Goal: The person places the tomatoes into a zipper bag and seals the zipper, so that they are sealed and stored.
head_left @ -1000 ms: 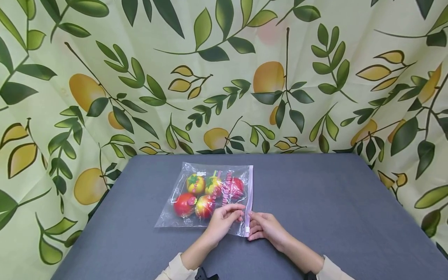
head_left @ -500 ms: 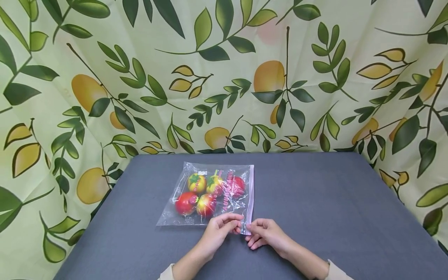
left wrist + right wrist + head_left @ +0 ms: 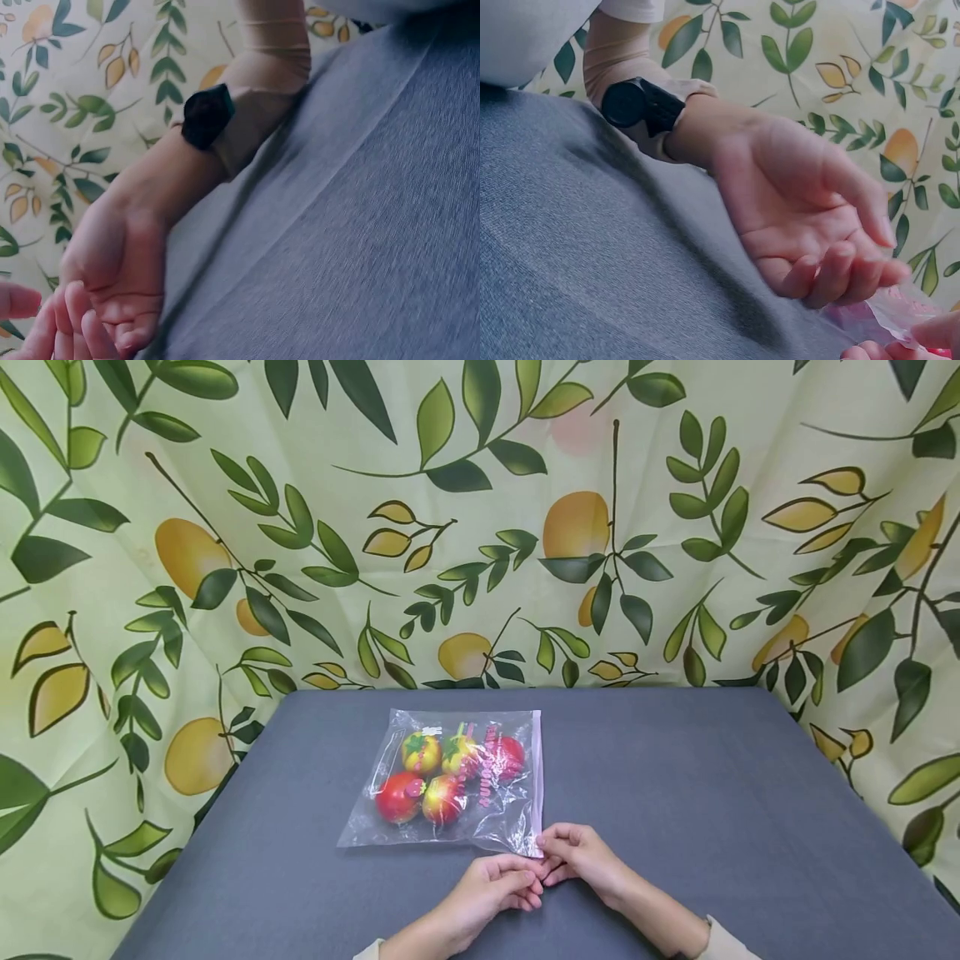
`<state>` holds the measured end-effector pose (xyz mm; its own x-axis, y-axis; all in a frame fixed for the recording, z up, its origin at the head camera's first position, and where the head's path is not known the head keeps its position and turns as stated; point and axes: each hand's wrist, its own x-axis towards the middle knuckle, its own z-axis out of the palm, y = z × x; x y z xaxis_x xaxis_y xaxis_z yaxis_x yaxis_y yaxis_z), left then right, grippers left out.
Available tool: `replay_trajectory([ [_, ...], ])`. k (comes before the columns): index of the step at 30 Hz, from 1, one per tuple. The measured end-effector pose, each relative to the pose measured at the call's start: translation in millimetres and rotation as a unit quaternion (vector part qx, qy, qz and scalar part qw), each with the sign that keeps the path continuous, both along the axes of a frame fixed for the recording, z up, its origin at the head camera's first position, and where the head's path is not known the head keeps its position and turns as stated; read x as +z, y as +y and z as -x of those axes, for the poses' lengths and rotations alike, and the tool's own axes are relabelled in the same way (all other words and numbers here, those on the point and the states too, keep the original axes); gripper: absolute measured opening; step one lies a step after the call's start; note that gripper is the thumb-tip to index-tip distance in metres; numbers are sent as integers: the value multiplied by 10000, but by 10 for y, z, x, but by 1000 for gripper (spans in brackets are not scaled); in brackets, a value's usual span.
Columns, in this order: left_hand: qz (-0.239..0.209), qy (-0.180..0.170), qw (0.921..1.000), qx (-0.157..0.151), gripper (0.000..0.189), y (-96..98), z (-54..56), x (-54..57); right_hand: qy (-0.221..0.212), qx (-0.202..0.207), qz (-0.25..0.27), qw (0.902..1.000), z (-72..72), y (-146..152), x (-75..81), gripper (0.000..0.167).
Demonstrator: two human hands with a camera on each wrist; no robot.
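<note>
A clear zip bag (image 3: 465,835) with pink print and a pale pink zip edge (image 3: 537,777) lies flat on the table. Inside it are several round red and yellow fruits (image 3: 397,797), some with green tops. My right hand (image 3: 583,860) pinches the near corner of the zip edge between thumb and finger; the right wrist view also shows the bag's film (image 3: 900,311) at those fingertips. Just below that corner is my left hand (image 3: 491,893), its fingers loosely bent and holding nothing, close to the right fingertips. No zip slider shows; fingers cover the corner.
The grey table (image 3: 675,760) runs back to a curtain (image 3: 480,568) printed with leaves and yellow fruit. Both wrists carry black devices, such as the wrist device (image 3: 208,116) in the left wrist view.
My left hand has come off the bag and moved down toward me, beside the right fingertips. The right hand has shifted slightly nearer and stays at the zip's near end.
</note>
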<state>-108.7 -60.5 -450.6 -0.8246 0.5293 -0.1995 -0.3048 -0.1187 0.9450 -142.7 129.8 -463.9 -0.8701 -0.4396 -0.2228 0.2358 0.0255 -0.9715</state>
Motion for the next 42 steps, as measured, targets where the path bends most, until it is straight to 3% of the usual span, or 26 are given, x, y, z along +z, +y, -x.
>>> replay_trajectory([
  [7, -64, -796, 9963, 326, 37, 150, 49, -99, 103, -72, -35, 9999, 32, 96, 14, 17],
  [13, -101, -1221, 9895, 769, 30, 211, 75, -164, 197, -108, 69, 9997, 44, 109, -22, 15],
  [16, -128, -1348, 9873, 835, 28, 221, 74, -192, 138, -154, 44, 9998, 35, 109, -44, 13],
  [26, -291, -1376, 9840, 1090, 25, 267, 159, -205, 228, -240, -3, 9995, 41, 91, -53, 27],
  [42, -297, -1297, 9832, 1251, 19, 290, 201, -209, 332, -146, 64, 9993, 54, 85, -26, 25],
])
